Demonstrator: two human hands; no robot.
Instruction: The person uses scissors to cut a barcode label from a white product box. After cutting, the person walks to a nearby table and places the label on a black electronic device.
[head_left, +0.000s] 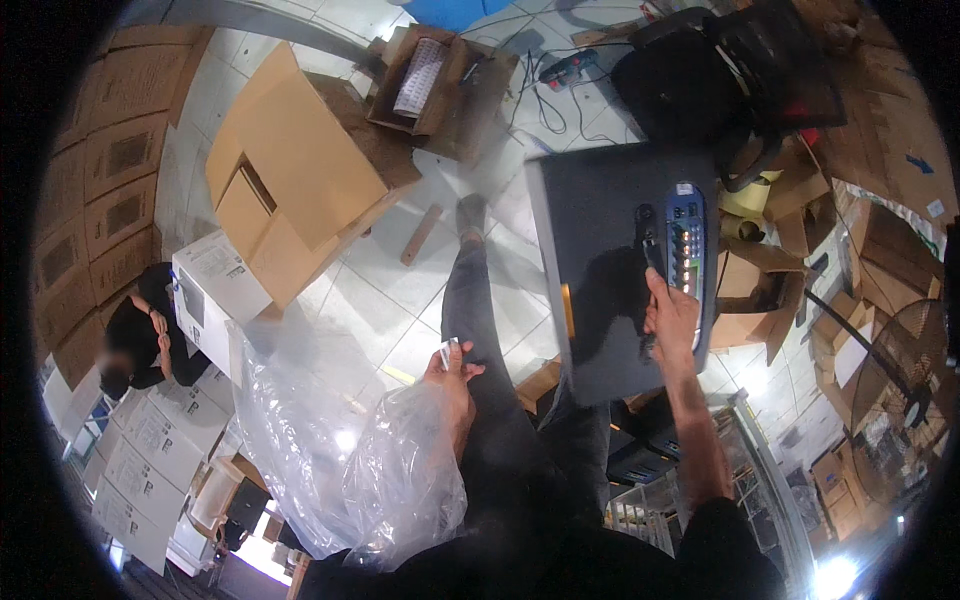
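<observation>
My right hand (671, 315) is closed on the black handle (654, 259) of a large dark speaker-like case (604, 217), which has a control panel (684, 247) with a row of orange-lit knobs. The case hangs or stands at my right, tilted a little; its support is hidden. My left hand (452, 365) pinches a small white slip (448, 352) between thumb and fingers. A clear plastic bag (405, 457) drapes over my left wrist and forearm and spreads to the left.
A large open cardboard box (300, 172) stands ahead left, a smaller box (409, 75) beyond it. Cables and a power tool (568, 69) lie near a black chair (675, 82). A co-worker (142, 330) is beside white boxes (217, 277). A fan (900, 375) stands right.
</observation>
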